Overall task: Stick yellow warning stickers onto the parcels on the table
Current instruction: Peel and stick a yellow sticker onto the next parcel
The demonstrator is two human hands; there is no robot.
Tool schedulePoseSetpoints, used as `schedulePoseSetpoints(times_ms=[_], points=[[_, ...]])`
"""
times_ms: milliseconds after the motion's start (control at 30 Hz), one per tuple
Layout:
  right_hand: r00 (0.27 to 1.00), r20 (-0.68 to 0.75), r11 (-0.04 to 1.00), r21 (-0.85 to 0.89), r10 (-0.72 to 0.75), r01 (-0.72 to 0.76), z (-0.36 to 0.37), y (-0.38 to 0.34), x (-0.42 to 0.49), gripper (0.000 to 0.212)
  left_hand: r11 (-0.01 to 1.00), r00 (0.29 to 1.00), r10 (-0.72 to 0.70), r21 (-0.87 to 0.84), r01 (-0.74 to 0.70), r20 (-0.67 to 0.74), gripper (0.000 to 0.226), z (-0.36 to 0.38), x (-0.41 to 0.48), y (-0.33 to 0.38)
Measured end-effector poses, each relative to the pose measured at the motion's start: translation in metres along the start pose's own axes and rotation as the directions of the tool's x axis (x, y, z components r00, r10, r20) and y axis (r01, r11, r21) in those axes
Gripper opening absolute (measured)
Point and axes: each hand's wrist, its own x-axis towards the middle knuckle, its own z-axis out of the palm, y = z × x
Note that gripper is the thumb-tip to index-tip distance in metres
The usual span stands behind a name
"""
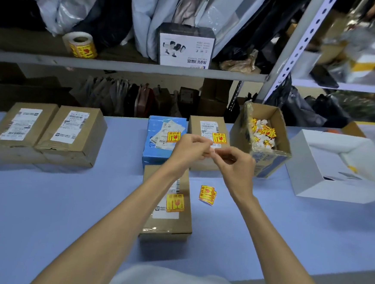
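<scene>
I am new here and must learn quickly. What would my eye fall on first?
First, the left hand and right hand, meeting at the centre and pinching a small pale scrap between them. Then the bright yellow: loose square warning stickers on the light blue tabletop, and an open cardboard box of crumpled sticker scraps at the right. The two brown cardboard parcels at the far left bear no yellow sticker.

Pale blue tablecloth point(43, 197) here. The parcels point(92, 139) are mostly plain brown cardboard with white barcode labels point(71, 126), plus one bright blue parcel point(156, 155). The stickers point(207, 194) are yellow with a red glass symbol and black print. White box point(314, 174) too.
</scene>
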Motion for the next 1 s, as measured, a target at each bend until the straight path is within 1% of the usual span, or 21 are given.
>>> schedulePoseSetpoints(times_ms=[100,167,233,300,400,467,500,533,600,700,767,867,1000], points=[[0.996,-0.018,0.996,-0.027,0.084,-0.085,-0.016,0.009,0.014,0.011,0.967,0.991,0.126,0.215,-0.135,0.055,0.018,0.022,0.019,0.0],[0.993,-0.035,0.991,-0.07,0.113,-0.115,-0.031,0.018,0.026,0.01,0.896,0.967,0.239,0.363,-0.256,0.093,0.018,0.042,0.035,0.005],[0.994,-0.037,0.983,-0.153,0.1,-0.105,-0.049,0.029,0.043,0.008,0.773,0.931,0.329,0.521,-0.361,0.157,0.017,0.063,0.05,0.014],[0.997,-0.032,0.967,-0.243,0.077,-0.083,-0.07,0.041,0.062,0.004,0.61,0.901,0.362,0.67,-0.424,0.24,0.016,0.083,0.065,0.027],[0.997,-0.031,0.933,-0.351,0.073,-0.079,-0.096,0.064,0.096,0.012,0.37,0.893,0.317,0.825,-0.426,0.319,0.014,0.107,0.09,0.045],[0.997,-0.022,0.916,-0.394,0.077,-0.079,-0.108,0.076,0.121,0.017,0.25,0.903,0.269,0.881,-0.402,0.336,0.013,0.118,0.106,0.055],[0.997,-0.001,0.912,-0.404,0.079,-0.073,-0.112,0.081,0.132,0.019,0.211,0.908,0.247,0.896,-0.391,0.338,0.014,0.123,0.114,0.058],[0.995,0.035,0.907,-0.417,0.09,-0.067,-0.114,0.086,0.142,0.021,0.187,0.914,0.223,0.905,-0.381,0.338,0.015,0.126,0.12,0.061],[0.983,0.118,0.891,-0.448,0.138,-0.071,-0.116,0.096,0.157,0.025,0.181,0.924,0.18,0.911,-0.369,0.339,0.019,0.129,0.129,0.066],[0.968,0.144,0.901,-0.414,0.206,-0.13,-0.116,0.111,0.166,0.023,0.193,0.925,0.155,0.908,-0.372,0.346,0.02,0.128,0.136,0.072],[0.971,0.127,0.908,-0.396,0.204,-0.139,-0.116,0.115,0.166,0.02,0.203,0.924,0.153,0.904,-0.376,0.35,0.021,0.123,0.136,0.072],[0.975,0.119,0.91,-0.394,0.189,-0.129,-0.112,0.11,0.16,0.021,0.228,0.935,0.13,0.908,-0.351,0.329,0.024,0.106,0.128,0.07],[0.976,0.174,0.92,-0.387,0.133,-0.056,-0.088,0.085,0.138,0.022,0.295,0.964,0.108,0.918,-0.263,0.242,0.024,0.065,0.107,0.047]])
